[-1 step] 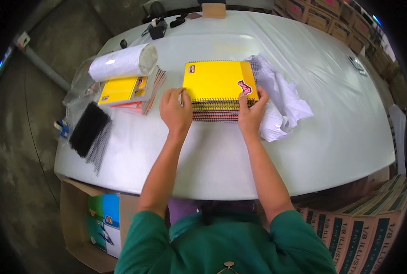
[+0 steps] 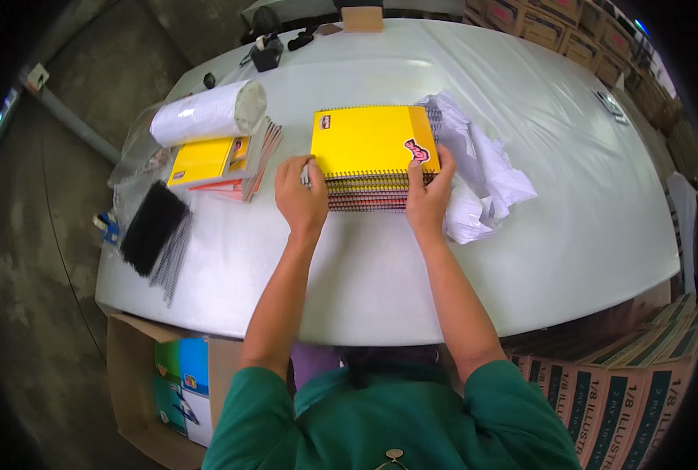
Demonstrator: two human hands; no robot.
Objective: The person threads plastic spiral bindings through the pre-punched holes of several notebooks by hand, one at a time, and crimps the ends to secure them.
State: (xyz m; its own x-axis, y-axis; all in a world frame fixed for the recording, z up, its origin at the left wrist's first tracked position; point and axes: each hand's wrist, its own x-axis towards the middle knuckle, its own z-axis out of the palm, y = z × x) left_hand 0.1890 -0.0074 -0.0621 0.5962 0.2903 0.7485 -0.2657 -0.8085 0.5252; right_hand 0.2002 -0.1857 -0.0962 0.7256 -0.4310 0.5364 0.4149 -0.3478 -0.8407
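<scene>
A stack of spiral notebooks [image 2: 368, 141] lies in front of me on the table, the top one with a plain yellow cover and a small pink-and-black sticker. Wire coils in several colours show along the near side. My left hand [image 2: 302, 194] is closed at the stack's left near corner, fingers curled against its edge. At the opposite near corner, my right hand [image 2: 429, 192] grips the stack, its thumb over the top cover and its fingers around the right side. Crumpled white wrapping [image 2: 486, 176] lies against the stack's right side.
On the left, a white wrapped roll [image 2: 204, 113] rests on more notebooks [image 2: 200, 162]. Black binding coils [image 2: 155, 227] lie nearer, beside clear plastic. A tape dispenser [image 2: 267, 55] stands at the back. An open carton [image 2: 141, 392] is below left; stacked boxes [image 2: 607, 399] are below right.
</scene>
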